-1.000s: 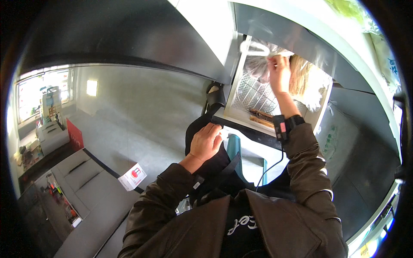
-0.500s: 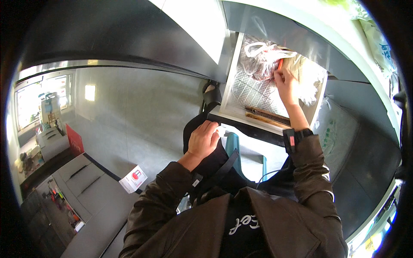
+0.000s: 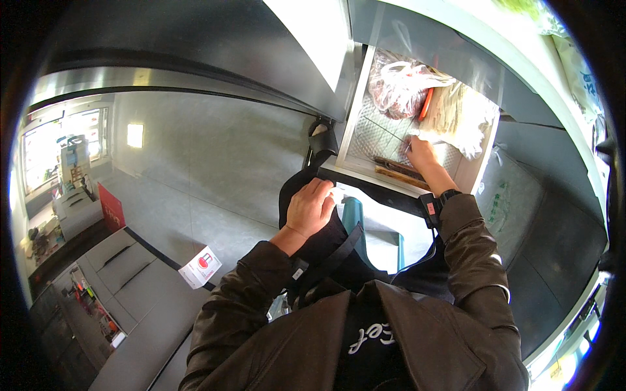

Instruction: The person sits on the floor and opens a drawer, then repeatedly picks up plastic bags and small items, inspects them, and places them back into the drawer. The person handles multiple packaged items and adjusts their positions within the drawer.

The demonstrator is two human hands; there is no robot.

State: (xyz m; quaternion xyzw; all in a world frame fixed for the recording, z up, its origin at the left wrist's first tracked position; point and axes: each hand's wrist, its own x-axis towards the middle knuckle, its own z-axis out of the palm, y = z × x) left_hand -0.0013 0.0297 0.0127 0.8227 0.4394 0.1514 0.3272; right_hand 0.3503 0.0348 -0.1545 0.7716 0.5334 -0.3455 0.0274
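Note:
An open drawer [image 3: 347, 164] with a white inside and a dark front stands before me. Inside it, my right hand [image 3: 422, 155] is closed low over the quilted, shiny lining [image 3: 375, 138]; its fingertips are partly hidden, and I cannot make out what they hold. Just in front of that hand lie two long brown sticks [image 3: 401, 176]. Beyond it are a clear plastic bag with reddish contents [image 3: 392, 98], a thin orange-red item [image 3: 426, 104] and a pale bundle in clear wrapping [image 3: 456, 114]. My left hand [image 3: 309, 210] rests curled by the drawer's front left corner, a small white bit showing beside its thumb.
Between my legs stands a teal stool [image 3: 353, 218]. A pale bag [image 3: 502, 205] is on the right, beside dark cabinet fronts. A white counter edge [image 3: 469, 29] curves above the drawer. Left lie a grey tiled floor [image 3: 215, 169], a small white box [image 3: 200, 266] and grey drawers [image 3: 153, 277].
My right hand has drawn back from the orange-red item toward the drawer's front, uncovering that item and more of the pale bundle. My left hand has barely moved.

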